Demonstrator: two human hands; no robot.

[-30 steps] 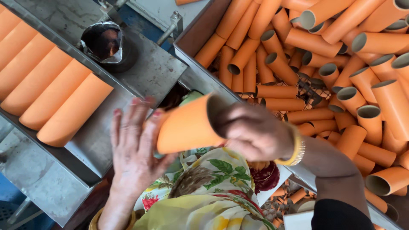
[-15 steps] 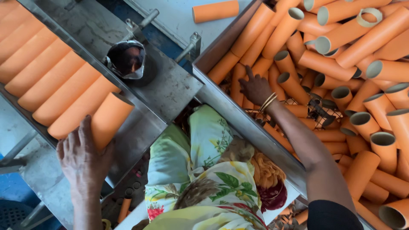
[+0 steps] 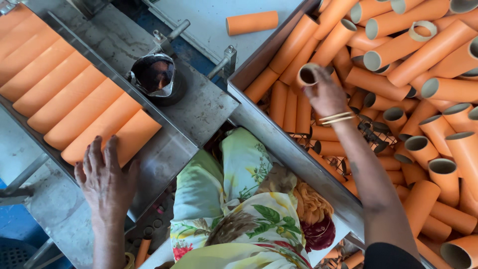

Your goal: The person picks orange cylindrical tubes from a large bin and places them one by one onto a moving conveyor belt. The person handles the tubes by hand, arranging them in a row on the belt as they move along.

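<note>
Left hand: left hand (image 3: pixel 105 175) lies flat, fingers spread, on the near end of the last tube (image 3: pixel 115 140) in the tray row; holding nothing; half a second ago it was pressing that tube in at an angle, now the tube lies level with its neighbours
Right hand: right hand (image 3: pixel 326 94) is closed round one tube (image 3: pixel 309 74) and has it lifted, open end up, above the heap; half a second ago it was lower in the bin, fingers down among the tubes; bangles (image 3: pixel 335 118) at the wrist
Row: orange tubes (image 3: pixel 55 82) lie side by side, touching, on the grey metal tray (image 3: pixel 164 159); the newest sits nearest the tray's edge
Bin: metal bin (image 3: pixel 279 137) on the right, heaped with loose orange tubes (image 3: pixel 428 55) lying every way, some showing hollow ends
Between: foil-lined cup (image 3: pixel 154 75) on the metal plate beyond the tray; floral cloth (image 3: pixel 239 199) on the lap below
Stray: single tube (image 3: pixel 252 22) lying apart on the pale surface beyond the bin
</note>
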